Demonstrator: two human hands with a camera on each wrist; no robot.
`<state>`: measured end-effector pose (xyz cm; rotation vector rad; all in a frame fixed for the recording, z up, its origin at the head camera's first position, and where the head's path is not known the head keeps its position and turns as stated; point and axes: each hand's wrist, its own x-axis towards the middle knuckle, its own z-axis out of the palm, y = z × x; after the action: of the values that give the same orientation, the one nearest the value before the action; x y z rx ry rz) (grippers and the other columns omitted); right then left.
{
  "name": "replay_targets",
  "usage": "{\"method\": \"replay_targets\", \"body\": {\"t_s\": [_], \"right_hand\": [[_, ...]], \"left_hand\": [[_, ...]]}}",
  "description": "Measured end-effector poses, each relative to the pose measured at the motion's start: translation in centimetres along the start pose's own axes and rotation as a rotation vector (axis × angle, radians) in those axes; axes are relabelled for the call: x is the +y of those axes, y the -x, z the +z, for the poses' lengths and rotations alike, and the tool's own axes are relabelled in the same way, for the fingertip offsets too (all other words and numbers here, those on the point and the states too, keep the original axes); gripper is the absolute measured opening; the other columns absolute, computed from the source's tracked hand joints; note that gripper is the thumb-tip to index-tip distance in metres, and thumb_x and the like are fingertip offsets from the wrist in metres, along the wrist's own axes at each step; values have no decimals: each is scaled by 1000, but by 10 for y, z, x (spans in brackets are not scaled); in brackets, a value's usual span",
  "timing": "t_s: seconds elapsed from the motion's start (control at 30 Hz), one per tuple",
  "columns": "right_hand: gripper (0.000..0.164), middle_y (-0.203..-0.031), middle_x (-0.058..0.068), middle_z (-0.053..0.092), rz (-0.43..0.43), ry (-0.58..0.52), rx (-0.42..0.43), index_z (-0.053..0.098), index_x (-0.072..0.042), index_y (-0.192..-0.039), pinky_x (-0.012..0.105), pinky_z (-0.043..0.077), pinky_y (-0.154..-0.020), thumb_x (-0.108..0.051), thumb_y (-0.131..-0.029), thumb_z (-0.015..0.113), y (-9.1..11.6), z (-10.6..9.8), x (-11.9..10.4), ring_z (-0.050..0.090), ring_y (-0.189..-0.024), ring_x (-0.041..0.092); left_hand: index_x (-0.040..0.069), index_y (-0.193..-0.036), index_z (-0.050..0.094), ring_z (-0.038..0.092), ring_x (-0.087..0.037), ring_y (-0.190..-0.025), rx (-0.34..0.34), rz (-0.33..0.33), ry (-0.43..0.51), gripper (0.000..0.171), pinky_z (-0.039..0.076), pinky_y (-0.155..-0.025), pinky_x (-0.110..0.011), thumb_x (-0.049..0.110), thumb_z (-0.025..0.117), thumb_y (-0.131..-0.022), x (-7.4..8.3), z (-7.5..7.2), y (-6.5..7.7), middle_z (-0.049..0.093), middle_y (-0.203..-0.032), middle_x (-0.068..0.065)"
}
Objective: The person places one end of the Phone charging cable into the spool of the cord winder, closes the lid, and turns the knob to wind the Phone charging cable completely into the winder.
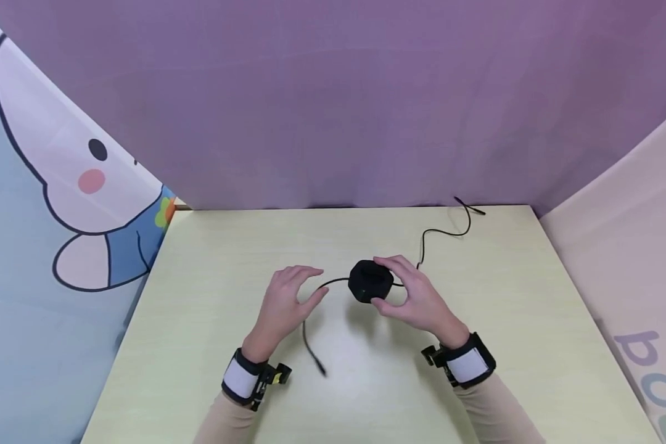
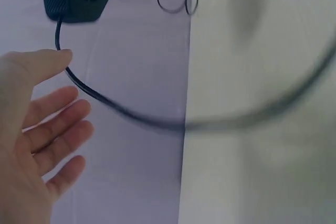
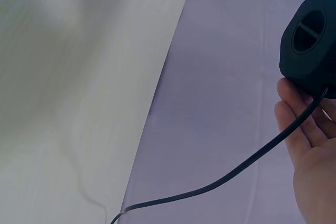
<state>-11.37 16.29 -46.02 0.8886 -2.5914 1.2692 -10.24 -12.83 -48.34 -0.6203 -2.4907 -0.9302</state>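
A black eight-sided device [image 1: 369, 281] with a cable from each of two sides is held up above the table. My right hand [image 1: 420, 300] grips its edge between thumb and fingers. In the right wrist view the device [image 3: 308, 35] shows a round recess crossed by a bar. My left hand [image 1: 282, 303] is to the left, apart from the device, its thumb and fingers spread. The left cable [image 1: 308, 345] passes by the left thumb and dangles to a plug. In the left wrist view this cable [image 2: 157, 124] runs beside the thumb, with no fingers curled round it.
On the right, the other cable [image 1: 441, 232] trails across the pale table [image 1: 244, 240] to its back edge, ending in a dark tip. A purple cloth [image 1: 333, 111] stands behind the table. Printed cloths hang at the left [image 1: 39, 345] and right [image 1: 633, 246].
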Motion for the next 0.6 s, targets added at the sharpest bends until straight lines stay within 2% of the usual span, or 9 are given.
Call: {"method": "replay_targets", "body": {"t_s": [0.23, 0.4, 0.6], "right_hand": [[68, -132, 3, 63, 14, -1, 22, 57, -9, -144, 48, 50, -103, -26, -83, 83, -2, 3, -5, 60, -124, 23], [68, -134, 4, 63, 13, -1, 24, 57, -10, -144, 48, 49, -104, -26, -83, 82, -3, 3, -7, 60, -126, 24], [68, -133, 4, 63, 6, -20, 20, 57, -9, -144, 48, 49, -103, -25, -83, 82, -4, 5, -8, 60, -125, 24]], "left_hand": [[9, -113, 77, 69, -23, -101, 14, 93, 58, 26, 52, -87, -42, 18, 82, -90, 14, 12, -13, 76, -108, -4], [9, -110, 78, 70, -22, -98, 21, 125, 82, 21, 52, -82, -39, 15, 81, -90, 20, 16, -19, 76, -105, -3], [10, -104, 80, 70, -19, -93, 62, 142, 71, 16, 49, -76, -35, 14, 82, -88, 23, 14, -21, 76, -100, -1]]}}
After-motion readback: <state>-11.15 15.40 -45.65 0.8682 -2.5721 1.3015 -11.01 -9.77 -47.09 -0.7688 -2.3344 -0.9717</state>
